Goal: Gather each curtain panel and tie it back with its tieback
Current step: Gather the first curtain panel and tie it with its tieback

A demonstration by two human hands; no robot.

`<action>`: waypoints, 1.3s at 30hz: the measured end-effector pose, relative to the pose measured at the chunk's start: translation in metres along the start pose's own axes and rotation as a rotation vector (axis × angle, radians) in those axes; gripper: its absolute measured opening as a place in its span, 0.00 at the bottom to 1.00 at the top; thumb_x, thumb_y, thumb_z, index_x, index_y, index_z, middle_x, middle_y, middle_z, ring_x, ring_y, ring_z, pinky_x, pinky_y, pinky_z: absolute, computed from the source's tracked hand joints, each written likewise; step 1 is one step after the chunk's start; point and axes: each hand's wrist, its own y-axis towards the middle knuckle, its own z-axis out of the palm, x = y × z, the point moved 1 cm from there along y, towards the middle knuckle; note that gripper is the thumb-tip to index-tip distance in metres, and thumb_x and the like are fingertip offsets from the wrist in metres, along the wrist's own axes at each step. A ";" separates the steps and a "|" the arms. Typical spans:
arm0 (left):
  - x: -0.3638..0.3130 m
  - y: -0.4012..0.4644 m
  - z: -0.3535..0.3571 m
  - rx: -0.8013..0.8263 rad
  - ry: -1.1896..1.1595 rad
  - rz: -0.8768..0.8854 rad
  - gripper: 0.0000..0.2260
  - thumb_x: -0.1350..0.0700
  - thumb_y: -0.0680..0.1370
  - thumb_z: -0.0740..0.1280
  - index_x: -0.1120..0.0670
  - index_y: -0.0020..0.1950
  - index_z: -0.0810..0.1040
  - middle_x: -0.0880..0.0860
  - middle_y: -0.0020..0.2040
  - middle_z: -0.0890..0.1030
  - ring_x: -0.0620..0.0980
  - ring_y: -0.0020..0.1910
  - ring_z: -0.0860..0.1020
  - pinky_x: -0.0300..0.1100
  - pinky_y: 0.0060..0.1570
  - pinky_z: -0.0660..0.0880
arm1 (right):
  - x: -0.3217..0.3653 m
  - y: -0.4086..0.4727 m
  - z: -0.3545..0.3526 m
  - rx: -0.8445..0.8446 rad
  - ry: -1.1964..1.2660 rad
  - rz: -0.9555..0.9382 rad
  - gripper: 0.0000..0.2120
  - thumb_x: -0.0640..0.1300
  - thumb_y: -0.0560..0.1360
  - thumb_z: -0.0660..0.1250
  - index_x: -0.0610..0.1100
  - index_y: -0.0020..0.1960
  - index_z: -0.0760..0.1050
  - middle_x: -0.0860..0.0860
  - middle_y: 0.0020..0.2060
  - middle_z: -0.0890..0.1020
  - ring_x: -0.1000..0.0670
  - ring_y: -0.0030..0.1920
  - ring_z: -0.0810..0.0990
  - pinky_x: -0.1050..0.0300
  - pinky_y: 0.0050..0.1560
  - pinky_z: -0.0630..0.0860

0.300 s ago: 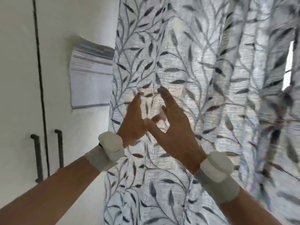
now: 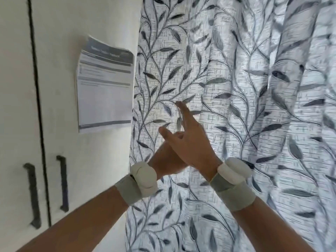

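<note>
Starting at the left, two white cupboard doors (image 2: 20, 106) meet at a dark seam, each with a black bar handle (image 2: 62, 182) low down beside that seam. To their right a printed sheet of paper (image 2: 105, 84) with grey bands is stuck on the white wall (image 2: 112, 26), its right edge close to the curtain's edge. The curtain (image 2: 245, 88), pale with a dark leaf and vine pattern, fills the middle and right of the view and hangs loose in soft folds; no tieback shows on it.

In front of the curtain's left part the two hands cross at the wrists. The left hand (image 2: 165, 159) lies underneath, mostly covered by the other, so whether its fingers are curled or straight cannot be told. The right hand (image 2: 190, 140) lies over it with its fingers straight and spread, the forefinger pointing up toward the fabric and the thumb sticking out to the left; it holds nothing. Whether the fingertip touches the cloth is unclear. Each forearm wears a grey wristband (image 2: 234, 193) carrying a rounded white pod.
</note>
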 end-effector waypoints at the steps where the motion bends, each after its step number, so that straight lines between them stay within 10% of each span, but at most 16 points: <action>1: 0.008 0.009 -0.003 -0.094 0.010 0.109 0.21 0.63 0.75 0.67 0.58 0.67 0.70 0.55 0.65 0.74 0.55 0.65 0.73 0.34 0.56 0.71 | -0.008 0.008 0.004 -0.037 0.012 0.027 0.36 0.51 0.75 0.68 0.49 0.77 0.53 0.51 0.75 0.63 0.49 0.71 0.66 0.55 0.70 0.64; 7: 0.085 0.076 -0.074 -0.886 0.178 0.235 0.24 0.48 0.73 0.68 0.59 0.64 0.70 0.56 0.60 0.73 0.50 0.62 0.68 0.41 0.66 0.58 | -0.044 0.035 0.017 -0.239 -0.059 0.073 0.37 0.51 0.75 0.69 0.51 0.77 0.51 0.51 0.76 0.59 0.61 0.66 0.63 0.58 0.68 0.62; 10: 0.096 0.111 -0.092 -0.680 -0.062 -0.021 0.40 0.38 0.70 0.69 0.57 0.73 0.59 0.55 0.67 0.69 0.46 0.61 0.67 0.36 0.63 0.58 | -0.064 0.046 0.024 -0.331 -0.062 0.083 0.40 0.50 0.74 0.70 0.48 0.77 0.49 0.53 0.78 0.52 0.59 0.72 0.57 0.60 0.68 0.58; 13: 0.099 0.136 -0.081 -0.508 -0.125 -0.190 0.35 0.38 0.71 0.69 0.61 0.69 0.67 0.54 0.50 0.78 0.49 0.45 0.74 0.41 0.51 0.70 | -0.078 0.049 0.022 -0.432 -0.106 0.067 0.42 0.46 0.74 0.71 0.43 0.78 0.47 0.50 0.78 0.49 0.59 0.74 0.51 0.77 0.67 0.51; 17: 0.092 0.165 -0.051 -0.497 -0.266 -0.039 0.15 0.50 0.76 0.67 0.60 0.36 0.75 0.54 0.28 0.74 0.53 0.28 0.76 0.54 0.32 0.75 | -0.097 0.046 0.003 -0.501 -0.182 0.080 0.45 0.46 0.74 0.71 0.43 0.78 0.44 0.50 0.78 0.50 0.51 0.76 0.54 0.83 0.62 0.51; 20: 0.073 0.180 -0.024 -0.470 -0.251 0.031 0.19 0.53 0.78 0.65 0.61 0.30 0.70 0.57 0.26 0.72 0.56 0.27 0.75 0.51 0.27 0.73 | -0.111 0.041 -0.016 -0.514 -0.223 0.106 0.45 0.48 0.74 0.70 0.47 0.78 0.42 0.57 0.77 0.49 0.54 0.75 0.56 0.73 0.69 0.53; 24: 0.027 0.207 0.026 -0.418 -0.298 0.126 0.20 0.51 0.79 0.63 0.60 0.31 0.69 0.55 0.25 0.72 0.56 0.23 0.74 0.45 0.23 0.69 | -0.128 0.025 -0.061 -0.565 -0.238 0.129 0.44 0.53 0.73 0.69 0.52 0.77 0.42 0.72 0.66 0.46 0.73 0.66 0.50 0.85 0.60 0.46; 27: -0.033 0.214 0.063 -0.358 -0.285 0.208 0.17 0.53 0.81 0.60 0.57 0.32 0.70 0.53 0.29 0.73 0.49 0.28 0.74 0.44 0.29 0.74 | -0.141 0.016 -0.100 -0.617 -0.259 0.108 0.43 0.54 0.72 0.70 0.55 0.75 0.44 0.77 0.65 0.48 0.74 0.68 0.51 0.70 0.72 0.54; 31: -0.092 0.204 0.106 -0.258 -0.324 0.375 0.09 0.64 0.75 0.65 0.53 0.37 0.71 0.51 0.33 0.73 0.47 0.32 0.69 0.37 0.33 0.65 | -0.150 0.015 -0.139 -0.639 -0.127 0.203 0.46 0.59 0.68 0.71 0.51 0.77 0.50 0.57 0.75 0.59 0.57 0.74 0.60 0.51 0.72 0.64; 39: -0.070 0.193 0.126 -0.395 -0.206 0.435 0.13 0.56 0.76 0.68 0.60 0.32 0.78 0.55 0.28 0.78 0.50 0.25 0.73 0.38 0.25 0.67 | -0.175 0.021 -0.150 -0.604 -0.294 0.092 0.10 0.34 0.76 0.65 0.40 0.55 0.80 0.52 0.47 0.83 0.58 0.45 0.82 0.71 0.43 0.77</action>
